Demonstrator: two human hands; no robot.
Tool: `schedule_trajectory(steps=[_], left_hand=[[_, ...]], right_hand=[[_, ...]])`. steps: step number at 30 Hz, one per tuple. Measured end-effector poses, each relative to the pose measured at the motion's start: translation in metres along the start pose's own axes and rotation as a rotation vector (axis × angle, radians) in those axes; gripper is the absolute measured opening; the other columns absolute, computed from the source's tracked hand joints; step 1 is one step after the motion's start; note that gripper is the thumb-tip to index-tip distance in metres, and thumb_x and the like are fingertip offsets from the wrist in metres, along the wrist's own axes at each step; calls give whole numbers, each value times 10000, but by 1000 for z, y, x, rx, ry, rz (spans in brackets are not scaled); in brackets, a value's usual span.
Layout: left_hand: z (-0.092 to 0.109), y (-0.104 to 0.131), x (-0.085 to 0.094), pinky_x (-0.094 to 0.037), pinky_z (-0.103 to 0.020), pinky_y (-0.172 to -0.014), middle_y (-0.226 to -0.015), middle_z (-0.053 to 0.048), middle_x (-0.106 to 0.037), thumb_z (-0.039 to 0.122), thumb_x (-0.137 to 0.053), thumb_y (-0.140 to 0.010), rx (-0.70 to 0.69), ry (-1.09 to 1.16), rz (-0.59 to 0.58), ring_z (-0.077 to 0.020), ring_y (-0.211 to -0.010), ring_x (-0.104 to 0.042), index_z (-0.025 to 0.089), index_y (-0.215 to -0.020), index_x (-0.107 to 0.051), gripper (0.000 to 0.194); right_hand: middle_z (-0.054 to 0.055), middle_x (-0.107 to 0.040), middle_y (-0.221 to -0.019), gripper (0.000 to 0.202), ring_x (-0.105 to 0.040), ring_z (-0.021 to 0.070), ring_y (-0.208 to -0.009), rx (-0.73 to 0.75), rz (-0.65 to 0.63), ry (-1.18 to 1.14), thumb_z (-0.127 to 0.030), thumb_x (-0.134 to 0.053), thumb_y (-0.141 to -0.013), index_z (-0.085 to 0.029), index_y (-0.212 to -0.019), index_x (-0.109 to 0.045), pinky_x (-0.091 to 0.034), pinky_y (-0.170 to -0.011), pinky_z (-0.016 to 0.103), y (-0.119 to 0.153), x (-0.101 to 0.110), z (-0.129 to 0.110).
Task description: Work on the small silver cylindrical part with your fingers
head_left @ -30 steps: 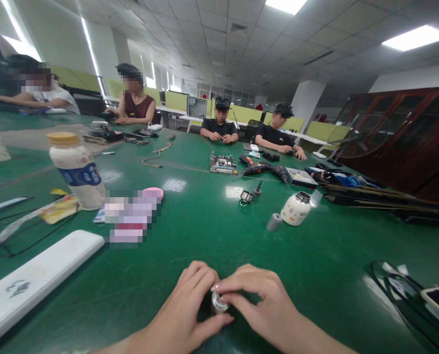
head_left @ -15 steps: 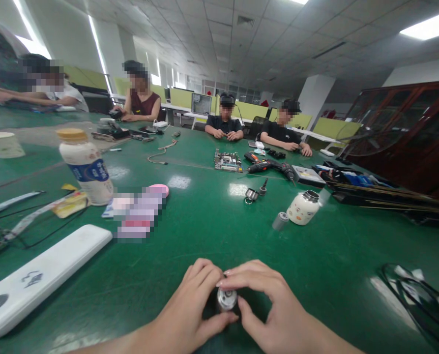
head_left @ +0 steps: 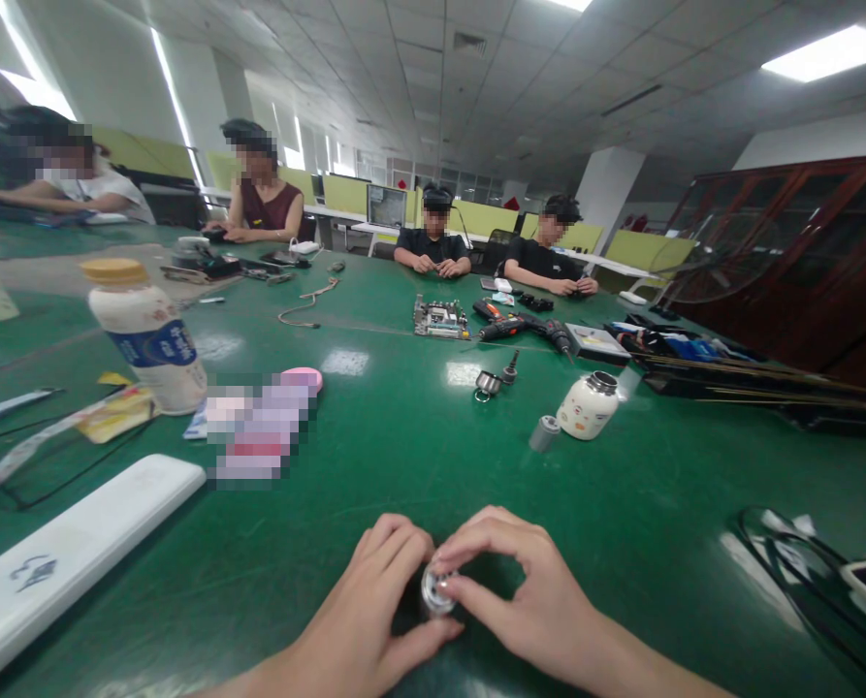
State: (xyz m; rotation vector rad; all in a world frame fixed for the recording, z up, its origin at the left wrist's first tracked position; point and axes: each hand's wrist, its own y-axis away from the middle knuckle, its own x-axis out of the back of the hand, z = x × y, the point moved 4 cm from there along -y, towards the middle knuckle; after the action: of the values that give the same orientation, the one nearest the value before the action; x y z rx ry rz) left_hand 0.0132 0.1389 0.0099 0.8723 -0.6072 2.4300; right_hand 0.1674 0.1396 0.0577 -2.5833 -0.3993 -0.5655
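Note:
A small silver metal cylinder (head_left: 436, 601) stands upright on the green table, close in front of me, its round end with small recesses facing up. My left hand (head_left: 385, 591) curls around its left side, fingers behind and thumb in front. From the right, my right hand (head_left: 509, 572) reaches over its top. The thumb tip lies on the upper face and the fingertips press at the far rim. Whether a tiny part sits between those fingertips is hidden.
Ahead to the right are another grey cylinder (head_left: 545, 433), a white jar (head_left: 588, 407) and a metal lid (head_left: 487, 384). Farther back lie a circuit board (head_left: 441, 318) and a power drill (head_left: 503, 322). A white power bank-like bar (head_left: 90, 553), a bottle (head_left: 148, 339) and cables (head_left: 803, 582) flank me. Several people sit across.
My right thumb has moved from beside the cylinder onto its top, and the right fingers have closed in. The left hand keeps its hold. The camera view has shifted slightly right.

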Motion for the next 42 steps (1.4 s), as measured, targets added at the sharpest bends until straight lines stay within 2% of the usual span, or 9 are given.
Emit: schedule_trajectory(steps=[5, 10, 14, 17, 21, 26, 31, 37, 42], left_hand=[[-3, 0, -1, -448, -377, -848, -1002, -54, -590, 338, -683, -872, 18, -9, -31, -242, -980, -505, 196, -967, -541, 222], [-5, 0, -3, -446, -390, -861, -1024, -61, -593, 341, -678, -872, 28, -19, -41, -248, -991, -510, 198, -984, -534, 232], [-3, 0, -2, -447, -401, -876, -1038, -66, -596, 329, -678, -871, 44, -14, -50, -254, -1008, -506, 201, -988, -532, 226], [-1, -1, 0, -449, -402, -876, -1041, -67, -596, 332, -688, -863, 60, -9, -51, -257, -1011, -505, 202, -983, -535, 234], [-2, -1, 0, -448, -391, -870, -1023, -59, -591, 352, -681, -871, 48, -4, -45, -252, -1007, -502, 203, -962, -541, 225], [-4, 1, -2, -445, -368, -853, -1001, -47, -576, 363, -664, -888, 12, -1, -14, -239, -993, -493, 207, -999, -545, 226], [-3, 1, -3, -446, -352, -836, -971, -38, -571, 332, -657, -894, 10, 10, -10, -228, -969, -494, 206, -980, -548, 187], [-3, 1, -2, -440, -372, -848, -1006, -46, -584, 340, -671, -881, 22, -5, -22, -239, -990, -496, 207, -969, -546, 203], [-4, 1, -2, -450, -358, -841, -990, -42, -574, 320, -666, -884, 11, -1, 3, -230, -974, -500, 208, -981, -539, 195]], right_hand=[[29, -771, -889, 156, -727, 184, -843, -114, 92, -83, -184, -733, -803, -204, -954, -697, -546, -817, 324, -10, 17, 21], [57, -768, -891, 154, -734, 218, -854, -238, -85, -28, -196, -757, -779, -180, -924, -710, -537, -888, 403, -16, 22, 67], [72, -754, -967, 162, -726, 218, -910, -245, -115, -31, -202, -754, -777, -178, -935, -730, -552, -891, 389, -13, 22, 84], [65, -761, -928, 145, -734, 206, -871, -252, -71, -102, -233, -755, -786, -174, -913, -717, -562, -871, 371, -13, 21, 76], [41, -777, -896, 198, -734, 194, -881, -232, 61, -212, -244, -766, -789, -195, -949, -659, -547, -883, 350, -12, 19, 43], [6, -773, -866, 150, -724, 175, -846, -166, -13, -185, -127, -735, -787, -223, -897, -697, -524, -820, 312, -4, 2, 8], [-6, -762, -831, 147, -698, 174, -821, -146, -32, -88, -115, -743, -775, -234, -857, -715, -485, -817, 325, 0, -6, 8], [-37, -706, -735, 344, -683, 179, -818, -116, 46, -74, -221, -775, -765, -235, -1062, -602, -470, -840, 331, -1, 4, 12], [-27, -761, -930, 405, -697, 189, -938, -97, -9, -33, -166, -771, -746, -261, -1090, -579, -438, -941, 365, 1, 0, 10]])
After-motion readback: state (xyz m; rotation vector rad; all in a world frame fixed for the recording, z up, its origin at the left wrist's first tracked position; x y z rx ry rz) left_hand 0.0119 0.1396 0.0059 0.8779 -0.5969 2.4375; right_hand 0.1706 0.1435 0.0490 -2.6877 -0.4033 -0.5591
